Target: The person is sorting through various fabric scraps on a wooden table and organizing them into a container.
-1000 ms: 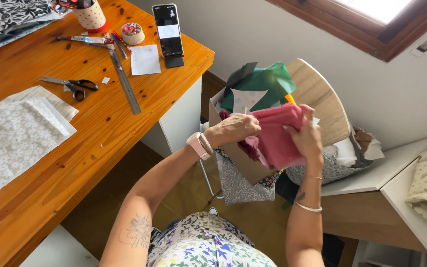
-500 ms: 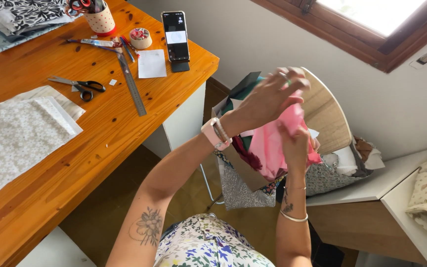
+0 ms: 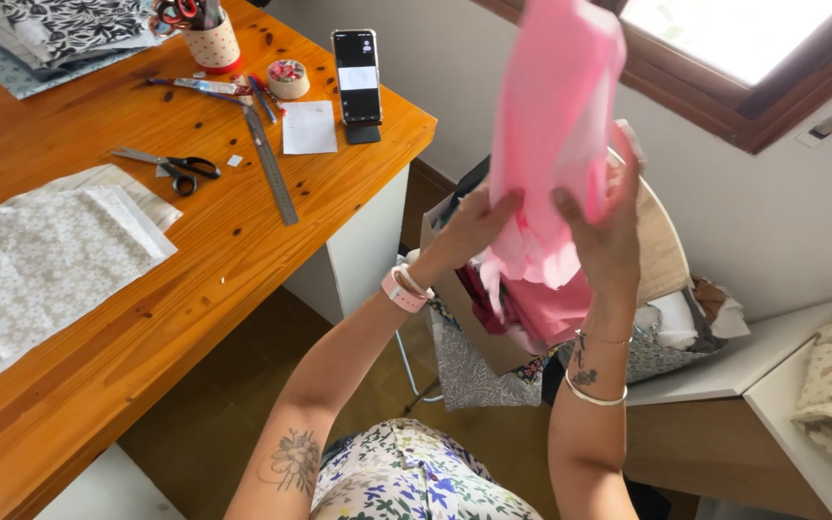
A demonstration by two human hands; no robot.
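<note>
A folded pink fabric piece (image 3: 553, 125) is held up high above the box of cloth scraps (image 3: 532, 318), so its length can hang free. It is gripped at its lower part by the left hand (image 3: 479, 226) and the right hand (image 3: 604, 231), both closed on it.

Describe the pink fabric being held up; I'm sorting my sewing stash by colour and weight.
The pink fabric looks thin and light, pale pink, folded in loose layers with a crumpled lower edge. It is lifted upright in front of the window, above a box of other cloth. The left hand and right hand pinch it from either side near its lower part.
</note>
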